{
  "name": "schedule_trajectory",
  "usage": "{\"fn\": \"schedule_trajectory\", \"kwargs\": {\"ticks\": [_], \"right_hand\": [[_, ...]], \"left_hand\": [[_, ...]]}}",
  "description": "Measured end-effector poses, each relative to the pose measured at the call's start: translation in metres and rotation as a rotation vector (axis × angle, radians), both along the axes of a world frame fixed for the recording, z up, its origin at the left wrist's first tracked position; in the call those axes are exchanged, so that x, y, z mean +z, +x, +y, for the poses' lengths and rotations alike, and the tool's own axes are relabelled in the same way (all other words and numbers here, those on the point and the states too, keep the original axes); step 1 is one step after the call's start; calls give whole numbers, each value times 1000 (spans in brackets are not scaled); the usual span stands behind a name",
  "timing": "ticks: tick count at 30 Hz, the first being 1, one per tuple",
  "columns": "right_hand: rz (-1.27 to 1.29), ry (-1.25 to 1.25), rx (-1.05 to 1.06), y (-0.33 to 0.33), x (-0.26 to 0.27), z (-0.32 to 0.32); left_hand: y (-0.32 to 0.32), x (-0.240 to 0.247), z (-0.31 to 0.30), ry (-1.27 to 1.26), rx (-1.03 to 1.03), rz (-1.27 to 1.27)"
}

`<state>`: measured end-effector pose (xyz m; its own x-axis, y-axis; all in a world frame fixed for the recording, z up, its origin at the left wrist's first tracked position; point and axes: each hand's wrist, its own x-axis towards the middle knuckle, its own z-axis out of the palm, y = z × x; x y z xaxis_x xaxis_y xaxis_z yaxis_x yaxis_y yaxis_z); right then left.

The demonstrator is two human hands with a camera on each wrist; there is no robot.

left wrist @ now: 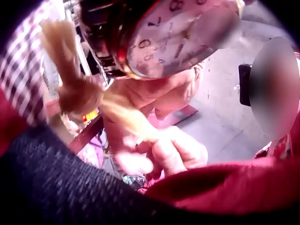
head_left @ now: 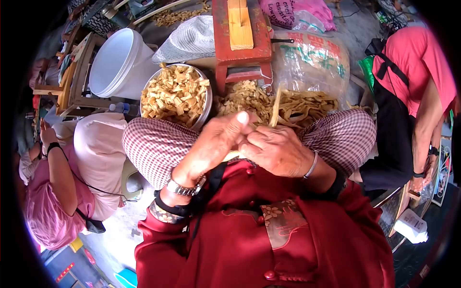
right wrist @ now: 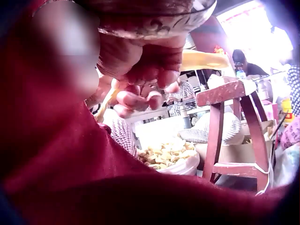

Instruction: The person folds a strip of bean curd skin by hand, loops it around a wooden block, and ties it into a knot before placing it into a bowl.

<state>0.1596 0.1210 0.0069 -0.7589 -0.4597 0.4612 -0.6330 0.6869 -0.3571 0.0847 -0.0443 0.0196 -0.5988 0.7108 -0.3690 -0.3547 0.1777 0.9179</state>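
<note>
Both hands meet in front of the lap, working on a pliable tan strip. My right hand, with a bangle at its wrist, has curled fingers gripping the strip, and one end rises above the knuckles. Beside it, my left hand wears a metal watch and holds the strip, thumb raised; its fingers are partly hidden in the head view. A knot-like bunch shows on the strip in the left wrist view. In the right wrist view the strip's yellowish end sticks out past the fingers.
Ahead to the left stands a tub heaped with knotted tan pieces, near a white bucket. Loose strips lie before the knees. A red wooden stool stands beyond. People sit at left and right.
</note>
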Motion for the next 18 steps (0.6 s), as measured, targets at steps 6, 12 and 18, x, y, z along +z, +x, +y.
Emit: {"fn": "schedule_trajectory", "kwargs": {"ticks": [6,12,18], "right_hand": [[-14,122,50,-11,22,14],[19,97,-52,-21,27,41],[-400,-629,-148,-18,4,25]], "left_hand": [[3,-7,-2,272,-95,-741],[9,6,-8,282,-170,-522],[6,14,-8,353,-96,-265]]}}
